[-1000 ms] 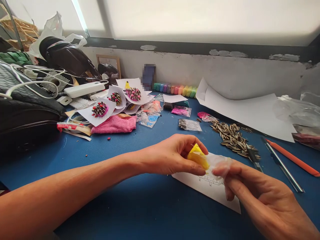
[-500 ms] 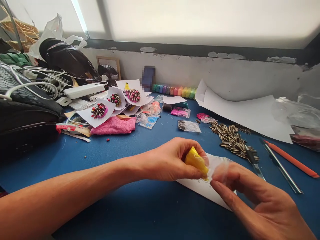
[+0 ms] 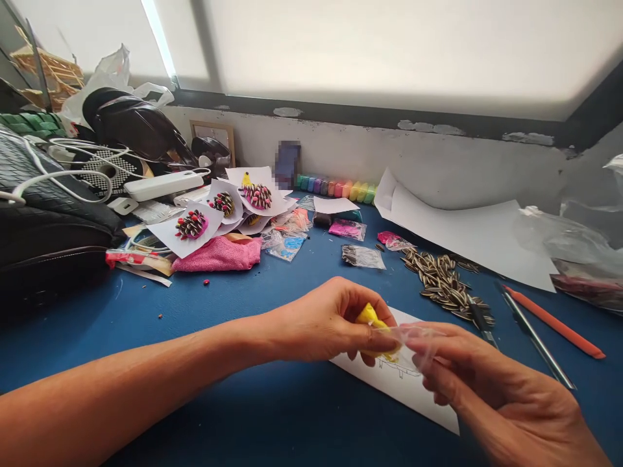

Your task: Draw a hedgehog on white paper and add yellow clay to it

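Observation:
My left hand (image 3: 324, 321) is closed round a lump of yellow modelling clay (image 3: 368, 315), thumb in front and fingers curled behind. A clear plastic bag (image 3: 406, 355) stretches from the clay to my right hand (image 3: 496, 376), whose thumb and fingers pinch its other end. How much of the clay sits inside the bag I cannot tell. Beneath both hands lies a white sheet of paper (image 3: 428, 410) with a thin line drawing, partly covered by the hands.
Striped sunflower seeds (image 3: 435, 279) lie piled beyond my right hand, a craft knife (image 3: 481, 321) against them. An orange pen (image 3: 555, 323) and a silver pen (image 3: 538, 338) lie further right. Seed-studded clay figures (image 3: 191, 224), a pink cloth (image 3: 219, 253) and clay packets (image 3: 364, 257) sit behind.
My right hand has come slightly lower, and the bag is now pulled out flatter between the hands. Less of the yellow clay shows above my left thumb. The view has shifted a little.

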Available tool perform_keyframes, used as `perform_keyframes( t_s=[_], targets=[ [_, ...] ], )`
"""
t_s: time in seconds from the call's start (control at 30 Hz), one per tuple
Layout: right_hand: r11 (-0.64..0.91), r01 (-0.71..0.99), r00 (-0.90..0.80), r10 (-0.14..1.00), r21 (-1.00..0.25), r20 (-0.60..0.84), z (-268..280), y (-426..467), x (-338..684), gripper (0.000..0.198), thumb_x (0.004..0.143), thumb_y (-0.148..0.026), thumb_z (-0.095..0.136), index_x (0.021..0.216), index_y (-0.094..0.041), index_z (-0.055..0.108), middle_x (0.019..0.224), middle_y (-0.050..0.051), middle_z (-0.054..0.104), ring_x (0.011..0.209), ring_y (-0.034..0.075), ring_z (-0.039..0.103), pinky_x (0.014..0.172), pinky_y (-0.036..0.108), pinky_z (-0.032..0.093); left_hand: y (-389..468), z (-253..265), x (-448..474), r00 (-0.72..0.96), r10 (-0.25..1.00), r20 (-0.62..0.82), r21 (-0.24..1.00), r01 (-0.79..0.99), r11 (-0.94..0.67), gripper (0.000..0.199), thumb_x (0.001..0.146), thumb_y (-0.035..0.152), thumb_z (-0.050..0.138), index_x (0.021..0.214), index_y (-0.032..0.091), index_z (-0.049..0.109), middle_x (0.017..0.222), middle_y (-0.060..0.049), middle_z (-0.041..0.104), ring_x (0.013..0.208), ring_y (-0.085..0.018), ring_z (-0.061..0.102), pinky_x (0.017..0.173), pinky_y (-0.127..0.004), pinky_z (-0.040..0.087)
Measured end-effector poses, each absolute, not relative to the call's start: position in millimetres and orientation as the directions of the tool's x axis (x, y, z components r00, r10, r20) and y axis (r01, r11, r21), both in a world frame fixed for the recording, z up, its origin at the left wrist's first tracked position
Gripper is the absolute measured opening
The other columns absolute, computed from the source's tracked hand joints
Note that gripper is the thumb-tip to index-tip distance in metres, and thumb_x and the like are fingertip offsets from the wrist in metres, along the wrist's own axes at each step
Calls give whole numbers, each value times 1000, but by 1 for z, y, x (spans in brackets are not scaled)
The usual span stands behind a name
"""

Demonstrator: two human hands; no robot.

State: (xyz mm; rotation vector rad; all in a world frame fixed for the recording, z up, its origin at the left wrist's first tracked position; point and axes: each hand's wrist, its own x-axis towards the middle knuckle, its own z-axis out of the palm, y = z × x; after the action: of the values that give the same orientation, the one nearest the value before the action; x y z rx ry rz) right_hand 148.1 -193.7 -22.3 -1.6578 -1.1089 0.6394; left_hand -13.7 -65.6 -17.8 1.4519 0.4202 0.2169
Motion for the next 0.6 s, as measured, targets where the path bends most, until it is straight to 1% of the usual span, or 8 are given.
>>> perform_keyframes(
  t_s=[0.1,0.2,0.33,0.4,0.5,0.6],
  targets=[
    [-75,369,421,902,-926,95,-21,-194,147,14,71,-49,75,74,-36,79,71,-3,70,61,13,60,55,19,52,-67,-19,-12,904,396,-162,982,109,153,30,81,39,75,88,12,65,72,-1,62,67,-11,58,62,-22,43],
    [-29,435,401,901,-900,165,-20,-194,147,13,73,-47,73,79,-37,80,75,-3,69,60,12,56,58,19,52,-69,-20,-9,886,438,-152,977,68,203,29,78,35,77,85,12,62,68,0,61,64,-10,58,62,-22,45],
    [-65,432,420,897,-899,137,-19,-193,149,16,77,-46,70,86,-39,81,85,-3,74,65,13,62,53,18,52,-71,-21,-8,876,464,-127,965,1,263,21,76,22,76,85,13,59,70,0,63,63,-10,59,63,-22,48],
    [-75,448,384,916,-891,116,-20,-193,154,19,75,-47,73,90,-38,82,89,-2,76,64,13,63,54,19,53,-71,-21,-9,874,470,-127,965,0,262,15,78,15,71,85,13,58,71,0,63,63,-10,60,61,-22,48],
    [-40,475,285,952,-879,111,-23,-193,162,23,74,-44,76,95,-37,82,87,0,76,65,16,67,55,23,57,-72,-19,-10,870,471,-147,965,22,261,13,78,8,68,84,13,58,71,0,64,62,-9,60,60,-20,47],
    [-13,522,263,954,-853,146,-27,-193,167,25,76,-44,75,99,-37,81,85,1,76,72,20,70,53,24,56,-73,-18,-8,867,470,-162,961,31,275,14,77,5,68,84,13,58,72,0,65,62,-9,60,60,-20,48]
  ],
)
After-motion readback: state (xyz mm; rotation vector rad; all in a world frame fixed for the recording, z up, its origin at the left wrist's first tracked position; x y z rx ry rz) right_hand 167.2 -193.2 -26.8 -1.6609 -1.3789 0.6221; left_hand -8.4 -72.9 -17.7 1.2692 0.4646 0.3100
